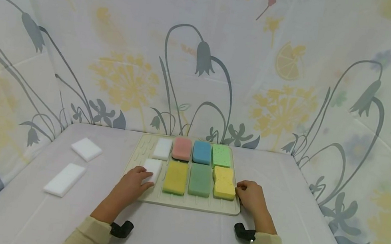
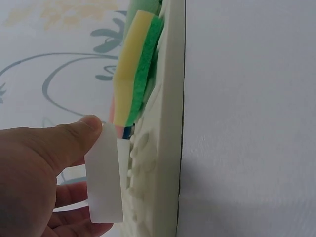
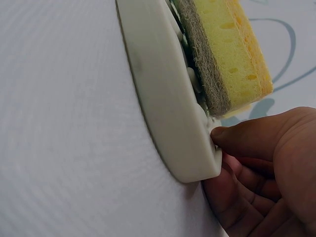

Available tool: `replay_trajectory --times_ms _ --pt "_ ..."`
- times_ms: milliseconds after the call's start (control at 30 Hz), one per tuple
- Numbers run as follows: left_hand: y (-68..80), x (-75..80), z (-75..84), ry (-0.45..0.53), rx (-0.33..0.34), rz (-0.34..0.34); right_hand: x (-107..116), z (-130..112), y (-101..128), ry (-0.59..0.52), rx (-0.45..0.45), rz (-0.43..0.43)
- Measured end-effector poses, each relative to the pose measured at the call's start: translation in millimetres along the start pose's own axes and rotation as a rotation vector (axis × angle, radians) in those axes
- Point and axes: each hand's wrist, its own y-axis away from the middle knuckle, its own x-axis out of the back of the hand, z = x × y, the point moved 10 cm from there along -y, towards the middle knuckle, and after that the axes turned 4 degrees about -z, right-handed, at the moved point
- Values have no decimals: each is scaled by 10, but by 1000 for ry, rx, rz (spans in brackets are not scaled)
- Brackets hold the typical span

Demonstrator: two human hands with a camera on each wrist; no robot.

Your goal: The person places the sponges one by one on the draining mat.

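White foam, a thin rectangular sponge [image 1: 152, 169], is being pinched by the left hand [image 1: 133, 181] at the front left corner of the cream drying mat [image 1: 186, 204]; in the left wrist view the thumb [image 2: 74, 140] is being pressed against one flat face of the sponge [image 2: 104, 175] while the fingers are being curled behind it, so the sponge is being grasped and stood on edge against the ribbed mat [image 2: 165, 123]. The front right corner of the mat is being gripped by the right hand [image 1: 253, 197]: in the right wrist view the thumb [image 3: 242, 138] is being laid on the rim [image 3: 187, 143] and the fingers are being tucked under it.

Seven more sponges are being carried by the mat. Along its far edge a second white sponge [image 1: 162, 149], a pink one [image 1: 182, 148], a blue one [image 1: 201, 152] and a light green one [image 1: 221, 156] are being shown in a row. Along its near edge a yellow sponge with a green underside [image 1: 176, 177], a dull green sponge [image 1: 200, 179] and a yellow sponge with a grey scouring layer [image 1: 224, 183] are being shown, the last just beside the right hand.

Two further white blocks [image 1: 86, 149] [image 1: 64, 179] are being left near the left edge of the table [image 1: 182, 237], well apart from the mat.
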Motion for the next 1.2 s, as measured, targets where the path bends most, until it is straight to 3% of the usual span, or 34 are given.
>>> replay_trajectory --times_ms 500,900,1200 --pt "-34 -105 141 -22 -13 -2 23 -39 14 18 41 5" --pt "-18 -109 199 -22 -56 70 22 -56 14 27 41 1" --pt "-9 -141 174 13 -18 42 15 -43 12 22 21 -4"
